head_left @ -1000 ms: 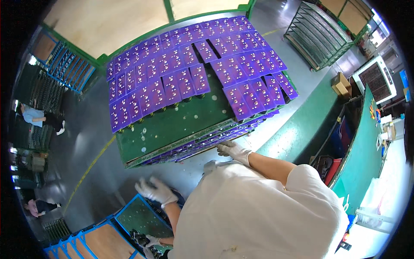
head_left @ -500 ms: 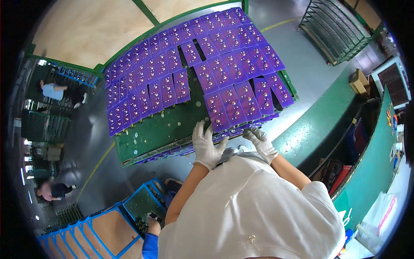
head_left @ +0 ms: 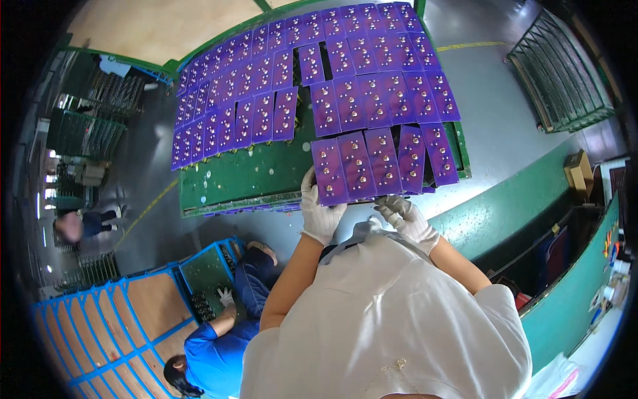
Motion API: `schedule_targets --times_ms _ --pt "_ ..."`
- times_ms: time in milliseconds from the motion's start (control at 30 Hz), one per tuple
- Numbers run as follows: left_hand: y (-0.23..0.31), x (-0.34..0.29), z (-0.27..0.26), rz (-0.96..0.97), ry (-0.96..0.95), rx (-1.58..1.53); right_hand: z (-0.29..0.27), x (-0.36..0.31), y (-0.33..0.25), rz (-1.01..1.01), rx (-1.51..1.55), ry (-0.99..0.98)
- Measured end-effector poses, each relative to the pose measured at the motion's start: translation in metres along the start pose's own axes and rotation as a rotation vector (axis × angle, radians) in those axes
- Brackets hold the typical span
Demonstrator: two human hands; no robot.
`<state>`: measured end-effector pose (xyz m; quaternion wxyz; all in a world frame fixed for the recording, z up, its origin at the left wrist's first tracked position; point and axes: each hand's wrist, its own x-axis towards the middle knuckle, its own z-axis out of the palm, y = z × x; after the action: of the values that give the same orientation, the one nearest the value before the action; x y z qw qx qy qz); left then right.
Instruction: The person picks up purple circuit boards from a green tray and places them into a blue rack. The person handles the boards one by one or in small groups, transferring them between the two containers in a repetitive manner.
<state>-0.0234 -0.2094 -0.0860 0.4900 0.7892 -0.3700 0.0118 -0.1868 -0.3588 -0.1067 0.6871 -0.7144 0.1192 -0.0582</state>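
Purple rectangular panels with small shiny round pieces lie in rows on a green table. At the near edge, my gloved left hand wraps around the lower left corner of a front purple panel, its fingers partly hidden behind it. My gloved right hand is closed at the near edge of the front row, below a middle panel, with its fingertips partly hidden under the edge. A narrow gap separates this front row from the row behind. More panels show beneath the top layer.
A co-worker in blue is at the lower left, by a blue-framed rack. A green wire rack stands at the far right. Right of me are a green counter and a cardboard box. Another person is at far left.
The front panels beside my hands have come nearer, opening a gap behind them. My left hand has closed around the corner panel. The view has shifted, and the co-worker in blue shows more.
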Motion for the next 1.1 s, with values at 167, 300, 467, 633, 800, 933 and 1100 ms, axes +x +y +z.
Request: schedule_targets --times_ms 167,300,467,633,800,933,1100 --pt "0.005 -0.019 -0.008 0.245 -0.010 0.301 0.003 0.000 0.000 0.321 0.728 0.031" --pt "-0.001 -0.037 0.001 0.202 0.100 0.252 0.008 0.015 -0.012 0.428 1.204 -0.100" --pt "0.013 -0.038 -0.004 0.032 0.127 0.162 0.023 0.034 -0.032 0.345 1.485 -0.207" --pt "0.046 -0.032 -0.030 0.065 0.108 0.059 0.029 0.035 -0.036 0.380 1.562 -0.249" --pt "0.077 -0.027 -0.040 -0.535 0.296 -1.355 0.028 0.039 -0.001 0.195 1.077 -0.234" --pt "0.076 -0.024 -0.070 -0.265 0.156 -0.524 0.034 0.057 -0.015 -0.022 0.357 -0.175" --pt "0.075 -0.023 -0.102 -0.222 0.206 -0.382 0.065 0.087 -0.061 0.221 1.654 -0.466"
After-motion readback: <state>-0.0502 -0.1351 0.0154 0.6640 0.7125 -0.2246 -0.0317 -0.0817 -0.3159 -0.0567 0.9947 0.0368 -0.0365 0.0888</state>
